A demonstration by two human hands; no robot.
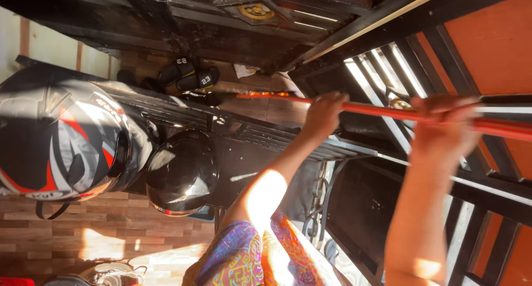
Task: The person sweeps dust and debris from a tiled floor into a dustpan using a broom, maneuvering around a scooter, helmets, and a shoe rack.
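Hands, two of them, hold one long red stick (pixel 388 112). The left hand (pixel 324 115) is curled tight around the stick, nearer its far tip. The right hand (pixel 446 128) is wrapped around it too, further back along the stick. Two helmets hang below the stick: a grey and red helmet (pixel 61 142) and a black helmet (pixel 182 172) beside it.

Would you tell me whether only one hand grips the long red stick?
No, both the left hand and right hand grip the long red stick.
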